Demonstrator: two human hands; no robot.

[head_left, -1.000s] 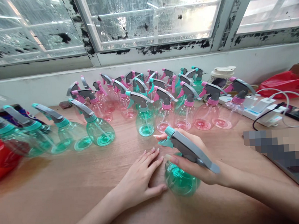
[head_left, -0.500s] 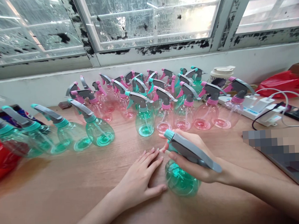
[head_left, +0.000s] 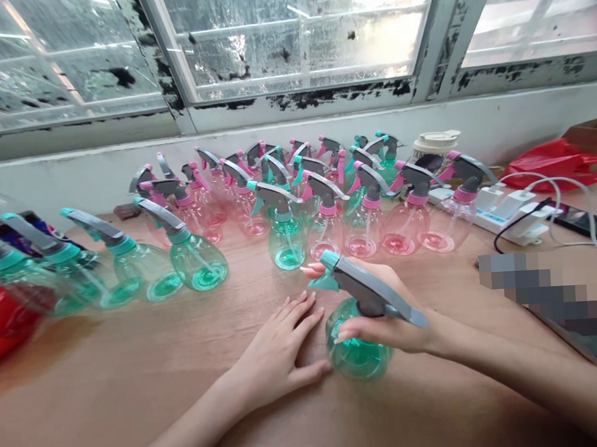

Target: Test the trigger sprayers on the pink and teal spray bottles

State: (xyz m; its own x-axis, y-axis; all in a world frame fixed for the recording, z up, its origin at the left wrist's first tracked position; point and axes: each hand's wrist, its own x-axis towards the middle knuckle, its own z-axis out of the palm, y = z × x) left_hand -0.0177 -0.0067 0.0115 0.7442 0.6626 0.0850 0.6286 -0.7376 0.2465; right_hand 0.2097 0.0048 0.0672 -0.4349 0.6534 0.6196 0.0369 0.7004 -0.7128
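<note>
2 hands: the left hand [head_left: 278, 354] lies palm down on the table [head_left: 152, 404], fingers slightly spread, thumb angled out; the right hand [head_left: 409, 338] wraps the neck of a green spray bottle, thumb on the near side, other fingers partly hidden.
Green spray bottle [head_left: 360, 363]: just right of the left thumb, within the right hand's grasp; whether thumb and bottle touch, I cannot tell.
Trigger [head_left: 324, 283]: turquoise, facing left above the left fingertips; a fingertip of the right hand shows beyond it.
Risk: a loose hold at the rounded body could let the bottle slip or tip toward the left hand; swinging the spray head [head_left: 366, 286] forward could knock the nearest row.
Room: bare wood shows left of the left hand and nearer than both hands; forward space is short.
Right edge: a blurred-out flat object [head_left: 579, 342] borders the right forearm's side.
Nearest row, beyond the hands: 1 green bottle [head_left: 286, 241], then 4 pink bottles [head_left: 404, 231] rightward.
Left group: 4 green bottles [head_left: 200, 262], beyond and left of the left hand.
Power strip [head_left: 483, 219]: beyond the right hand, to its right, with cables that could snag.
Farthest: more bottles, then a window [head_left: 294, 50].
</note>
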